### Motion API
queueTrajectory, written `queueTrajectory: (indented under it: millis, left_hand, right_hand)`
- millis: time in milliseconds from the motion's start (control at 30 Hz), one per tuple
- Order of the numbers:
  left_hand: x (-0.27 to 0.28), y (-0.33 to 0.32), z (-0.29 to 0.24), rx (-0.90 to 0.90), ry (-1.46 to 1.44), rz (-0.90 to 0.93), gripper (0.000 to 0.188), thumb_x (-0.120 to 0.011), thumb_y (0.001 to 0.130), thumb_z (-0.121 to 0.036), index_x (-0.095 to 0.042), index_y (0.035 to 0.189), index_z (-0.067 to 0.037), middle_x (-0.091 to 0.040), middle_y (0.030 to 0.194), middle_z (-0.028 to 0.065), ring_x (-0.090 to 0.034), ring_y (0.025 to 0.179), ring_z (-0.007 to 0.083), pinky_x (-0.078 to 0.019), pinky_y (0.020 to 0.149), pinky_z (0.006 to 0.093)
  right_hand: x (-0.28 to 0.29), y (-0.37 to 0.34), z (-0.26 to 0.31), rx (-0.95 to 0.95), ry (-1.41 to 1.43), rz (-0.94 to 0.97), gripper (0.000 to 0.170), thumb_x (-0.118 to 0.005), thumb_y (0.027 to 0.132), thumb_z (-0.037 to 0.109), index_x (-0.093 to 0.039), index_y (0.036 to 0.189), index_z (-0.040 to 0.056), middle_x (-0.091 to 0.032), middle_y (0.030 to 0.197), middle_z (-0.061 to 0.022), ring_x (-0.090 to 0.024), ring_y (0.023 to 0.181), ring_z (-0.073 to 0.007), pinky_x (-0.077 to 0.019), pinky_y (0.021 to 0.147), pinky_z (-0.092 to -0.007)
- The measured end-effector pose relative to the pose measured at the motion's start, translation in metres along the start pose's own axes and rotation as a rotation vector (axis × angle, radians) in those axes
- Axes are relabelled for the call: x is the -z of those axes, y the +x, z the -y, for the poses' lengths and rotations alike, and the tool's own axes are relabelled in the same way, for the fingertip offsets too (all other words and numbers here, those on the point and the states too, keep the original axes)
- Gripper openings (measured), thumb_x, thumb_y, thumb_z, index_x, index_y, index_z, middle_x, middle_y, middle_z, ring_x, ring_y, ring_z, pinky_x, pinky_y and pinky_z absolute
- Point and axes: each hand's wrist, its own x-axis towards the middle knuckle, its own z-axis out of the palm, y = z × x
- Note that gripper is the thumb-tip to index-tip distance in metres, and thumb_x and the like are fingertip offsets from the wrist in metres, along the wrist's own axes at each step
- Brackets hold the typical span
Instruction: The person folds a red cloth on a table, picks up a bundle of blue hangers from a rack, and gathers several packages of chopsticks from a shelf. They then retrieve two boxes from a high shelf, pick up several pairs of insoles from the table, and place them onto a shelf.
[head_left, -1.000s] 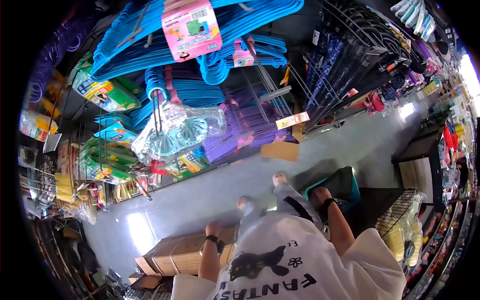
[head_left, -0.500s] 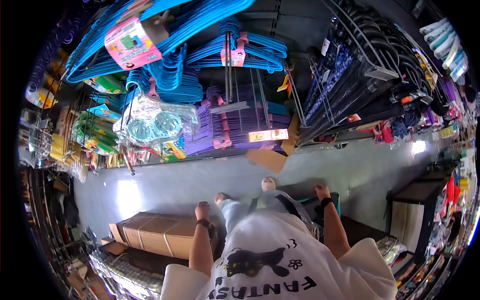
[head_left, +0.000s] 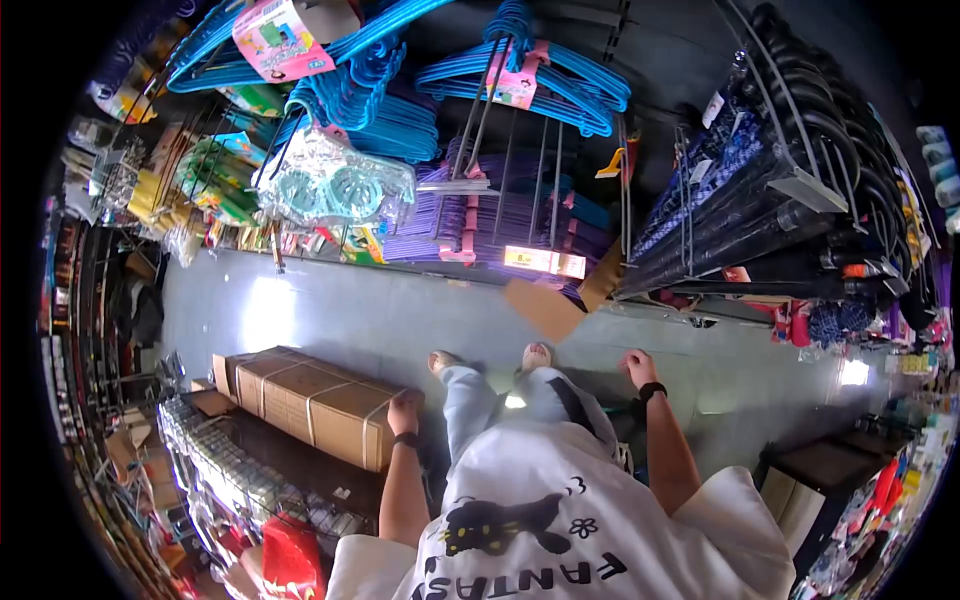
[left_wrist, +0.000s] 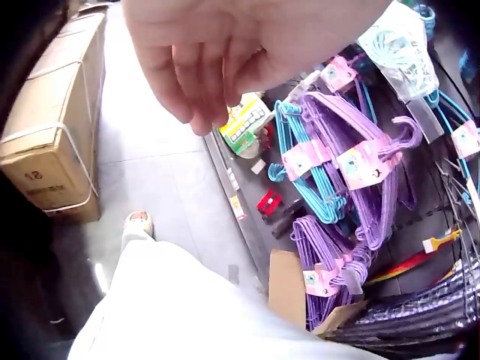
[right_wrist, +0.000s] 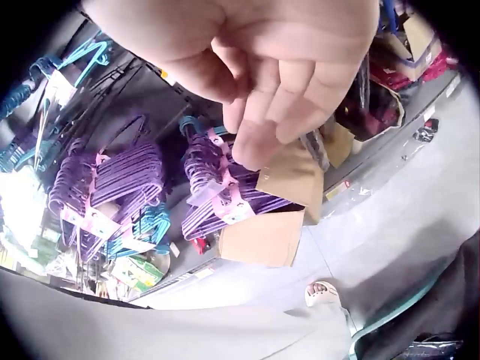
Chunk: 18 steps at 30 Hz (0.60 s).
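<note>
Head view: the left hand, at seven o'clock, overlaps the near end of a strapped cardboard box at eight o'clock; contact cannot be told from this angle. The right hand is at four o'clock, above the grey floor. Only this view takes in both hands at once, together with the printed white shirt. The left wrist view shows what the head view leaves unclear: the left hand's fingers hang loosely bent, holding nothing, with the box visibly apart from them at ten o'clock. The right wrist view likewise shows the right hand empty, its fingers loosely bent and close together, with purple hangers at nine o'clock and a teal edge at four o'clock. The box is long, brown and bound with pale straps; the number 18, legible only from the left wrist, stands above smaller, blurred print.
</note>
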Motion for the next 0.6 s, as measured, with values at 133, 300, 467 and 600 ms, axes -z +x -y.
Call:
queueTrajectory:
  millis: [133,300,467,600]
  left_hand:
    - [0.003,-0.030,-0.021,0.018,0.161,-0.073,0.020,-0.049,0.072,-0.010,-0.056,0.088,-0.001,-0.060,0.080,0.0134,-0.057,0.074,0.0236,-0.0443,0.069,0.0314]
    - [-0.012,-0.033,0.017,0.002,0.154,-0.070,0.017,-0.047,0.073,-0.011,-0.054,0.084,-0.001,-0.058,0.078,0.0182,-0.056,0.075,0.0333,-0.0439,0.067,0.0372]
    - [-0.024,-0.034,0.010,-0.015,0.088,-0.057,0.015,-0.046,0.074,-0.010,-0.053,0.082,0.000,-0.057,0.077,0.0189,-0.055,0.074,0.0347,-0.0431,0.066,0.0384]
    - [-0.028,-0.045,-0.024,-0.016,0.023,-0.047,0.016,-0.046,0.074,-0.006,-0.053,0.086,0.000,-0.059,0.079,0.0167,-0.057,0.074,0.0300,-0.0439,0.068,0.0345]
  right_hand:
    - [-0.010,0.012,0.031,-0.067,-0.044,0.059,0.016,-0.040,0.086,0.008,-0.054,0.087,0.0004,-0.060,0.073,-0.0084,-0.056,0.057,-0.0144,-0.0455,0.052,-0.0262]
    - [-0.021,0.020,0.038,-0.065,-0.140,0.134,0.016,-0.040,0.086,0.008,-0.054,0.089,0.0004,-0.060,0.074,-0.0086,-0.057,0.057,-0.0147,-0.0459,0.053,-0.0256]
    - [-0.025,0.013,0.039,-0.154,-0.220,0.191,0.018,-0.039,0.085,0.009,-0.055,0.090,0.0018,-0.061,0.074,-0.0069,-0.057,0.058,-0.0139,-0.0447,0.052,-0.0250]
    - [-0.022,0.011,0.034,-0.201,-0.298,0.254,0.020,-0.039,0.084,0.010,-0.056,0.091,0.0030,-0.061,0.076,-0.0057,-0.056,0.059,-0.0129,-0.0439,0.052,-0.0254]
